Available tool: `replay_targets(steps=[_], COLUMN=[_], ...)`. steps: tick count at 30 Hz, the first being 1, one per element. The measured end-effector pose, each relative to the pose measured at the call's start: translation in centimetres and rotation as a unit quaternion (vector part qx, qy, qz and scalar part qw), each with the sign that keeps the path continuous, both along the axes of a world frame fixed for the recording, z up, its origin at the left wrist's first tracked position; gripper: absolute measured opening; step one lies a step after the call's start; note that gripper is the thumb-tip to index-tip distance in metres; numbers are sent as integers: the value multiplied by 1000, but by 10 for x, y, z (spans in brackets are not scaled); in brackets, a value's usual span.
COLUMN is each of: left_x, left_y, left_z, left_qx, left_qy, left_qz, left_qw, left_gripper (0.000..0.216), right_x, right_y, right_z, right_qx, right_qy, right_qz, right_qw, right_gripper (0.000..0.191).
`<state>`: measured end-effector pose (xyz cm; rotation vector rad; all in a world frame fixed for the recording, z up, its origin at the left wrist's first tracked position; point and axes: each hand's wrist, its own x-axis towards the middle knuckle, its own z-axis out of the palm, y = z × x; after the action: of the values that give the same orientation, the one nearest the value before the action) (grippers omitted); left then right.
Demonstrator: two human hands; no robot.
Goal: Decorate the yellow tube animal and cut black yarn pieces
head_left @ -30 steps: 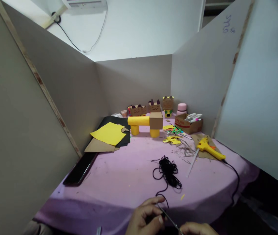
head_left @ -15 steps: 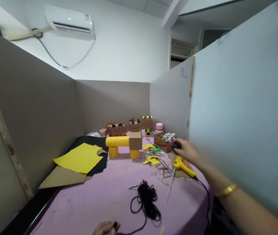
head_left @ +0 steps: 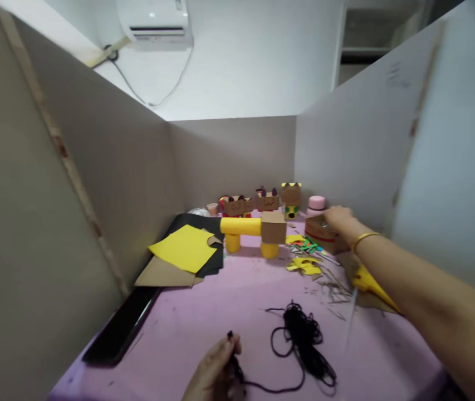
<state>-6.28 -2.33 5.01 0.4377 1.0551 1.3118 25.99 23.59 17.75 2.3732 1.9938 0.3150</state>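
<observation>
My left hand (head_left: 216,370), at the bottom middle, is closed on an end of black yarn (head_left: 237,367). A strand runs from it to the loose black yarn bundle (head_left: 308,340) lying on the table to its right. At the back right, my right hand (head_left: 341,217) reaches over a small cardboard box (head_left: 321,234). Its fingers are hidden, and I cannot make out what they touch. A yellow glue gun (head_left: 368,281) lies below my right forearm, partly covered by it. In the middle stands a yellow paper tube figure (head_left: 241,226) with a cardboard box head (head_left: 274,229).
Yellow (head_left: 185,248) and black sheets (head_left: 207,223) lie at the left, above a dark tray-like object (head_left: 122,328). Several cardboard-faced figures (head_left: 267,200) and a pink bottle (head_left: 316,203) stand at the back. Paper scraps (head_left: 304,265) are at the right; partitions (head_left: 233,156) enclose the table.
My right hand has moved from the dark object beside the box to over the box. My left hand has come further into view with the yarn. The view has shifted.
</observation>
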Motion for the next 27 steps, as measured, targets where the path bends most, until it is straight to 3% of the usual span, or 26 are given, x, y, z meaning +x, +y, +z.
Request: replay_targets(steps=[6, 13, 20, 27], left_x=[-3, -1, 4, 10], left_y=[4, 6, -3, -4], left_z=[-14, -15, -1, 4], left_qx=[-51, -37, -17, 54], left_qy=[-154, -197, -105, 36], left_qz=[21, 12, -6, 2], left_qw=[987, 980, 994, 998], left_gripper=[31, 29, 34, 43], right_x=[14, 20, 29, 42], right_y=[26, 30, 20, 2], right_z=[-18, -37, -35, -27], right_qx=[-40, -55, -25, -5], right_qy=[-55, -105, -116, -75], right_qz=[35, 43, 86, 72], right_qw=[997, 992, 989, 995], right_gripper=[25, 26, 26, 25])
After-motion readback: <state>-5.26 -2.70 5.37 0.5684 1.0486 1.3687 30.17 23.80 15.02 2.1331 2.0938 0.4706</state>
